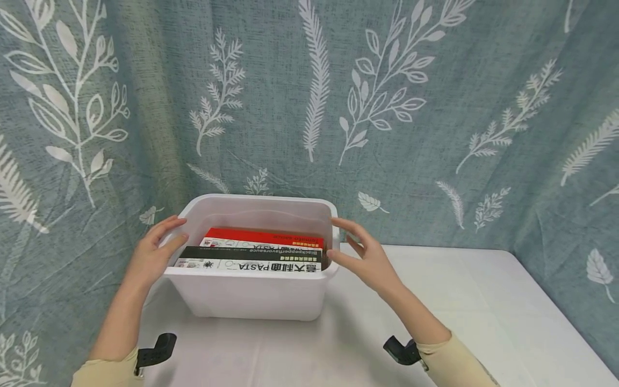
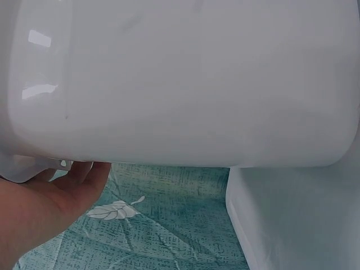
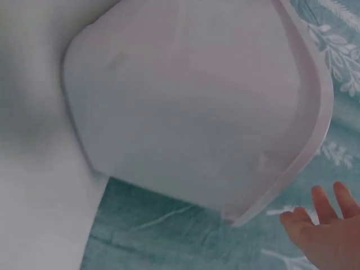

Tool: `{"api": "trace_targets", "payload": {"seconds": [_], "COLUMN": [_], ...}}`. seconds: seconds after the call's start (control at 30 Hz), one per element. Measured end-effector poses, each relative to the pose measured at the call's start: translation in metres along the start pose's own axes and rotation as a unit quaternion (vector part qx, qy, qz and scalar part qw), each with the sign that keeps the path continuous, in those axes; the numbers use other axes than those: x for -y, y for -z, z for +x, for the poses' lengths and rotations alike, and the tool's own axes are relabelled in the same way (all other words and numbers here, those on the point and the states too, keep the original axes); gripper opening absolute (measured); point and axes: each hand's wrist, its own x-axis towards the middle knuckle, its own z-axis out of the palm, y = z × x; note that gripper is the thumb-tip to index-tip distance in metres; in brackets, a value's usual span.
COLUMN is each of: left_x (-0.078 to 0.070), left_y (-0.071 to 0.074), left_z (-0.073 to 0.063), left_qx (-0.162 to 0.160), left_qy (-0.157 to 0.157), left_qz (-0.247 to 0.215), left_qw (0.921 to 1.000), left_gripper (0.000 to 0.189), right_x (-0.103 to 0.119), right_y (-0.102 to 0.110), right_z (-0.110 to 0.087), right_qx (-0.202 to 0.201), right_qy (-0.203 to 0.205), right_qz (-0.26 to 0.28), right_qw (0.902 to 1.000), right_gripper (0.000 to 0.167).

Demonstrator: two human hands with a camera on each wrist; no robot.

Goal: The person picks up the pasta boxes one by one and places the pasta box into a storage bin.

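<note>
A white plastic bin (image 1: 251, 295) stands on the white-covered table. Inside it stand a box with a black band (image 1: 251, 254) and, behind that, a box with a red band (image 1: 261, 235); both carry "PASTA" lettering. At the bin's left rim is my left hand (image 1: 153, 251), its thumb and forefinger stretched over the edge. The left wrist view shows its fingers (image 2: 95, 177) partly hidden behind the bin. My right hand (image 1: 365, 258) is at the opposite rim, thumb and forefinger extended toward it. In the right wrist view those fingers (image 3: 323, 208) are spread, apart from the rim.
A blue-green curtain (image 1: 271, 107) with white leaf prints hangs behind the table and at both sides. The white tabletop (image 1: 435, 301) extends to the right of the bin, with its edge at the far right. Dark straps with cameras (image 1: 157, 352) sit on both wrists.
</note>
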Motion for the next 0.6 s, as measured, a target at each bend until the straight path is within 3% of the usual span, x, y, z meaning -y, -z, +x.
{"api": "trace_targets", "payload": {"seconds": [0.4,0.6], "left_x": [0.003,0.006], "left_y": [0.005,0.009], "left_z": [-0.002,-0.004], "left_qx": [-0.011,-0.008], "left_qy": [0.012,0.02], "left_qz": [-0.01,0.01], "left_qw": [0.9998,0.9997], "left_gripper": [0.054,0.055], "right_x": [-0.031,-0.046], "right_y": [0.024,0.033], "right_z": [-0.029,-0.039], "right_qx": [-0.05,-0.086], "right_qy": [-0.047,-0.081], "right_qz": [0.013,-0.02], "right_qw": [0.9976,0.9929], "right_gripper": [0.058,0.06]}}
